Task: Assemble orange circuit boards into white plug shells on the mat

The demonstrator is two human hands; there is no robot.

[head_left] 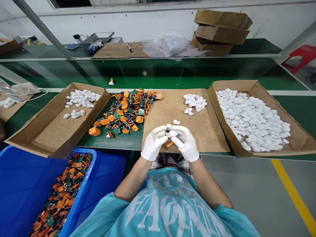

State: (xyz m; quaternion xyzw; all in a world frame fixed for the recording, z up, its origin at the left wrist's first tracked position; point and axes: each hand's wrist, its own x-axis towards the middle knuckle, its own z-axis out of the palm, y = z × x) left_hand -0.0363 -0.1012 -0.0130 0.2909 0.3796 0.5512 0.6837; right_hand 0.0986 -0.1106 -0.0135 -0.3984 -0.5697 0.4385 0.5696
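My left hand (154, 141) and my right hand (185, 142), both in white gloves, meet over the front of a cardboard sheet (163, 105). Between their fingertips they pinch a small circuit-board part with an orange cap (169, 144); a dark piece of it shows, and the gloves cover the rest. Just beyond the fingers lie a couple of small white plastic pieces (176, 122). Farther back on the sheet is a small heap of white plastic pieces (196, 102). A pile of orange-capped circuit-board parts (125, 110) spreads out left of my hands.
At right, a shallow cardboard box (302, 138) holds many white pieces. Another cardboard box (46, 131) stands at left with fewer. Below it, a blue bin (82, 184) contains orange-capped parts. One part (111, 82) sits alone behind the pile. Stacked boxes (222, 33) occupy the back shelf.
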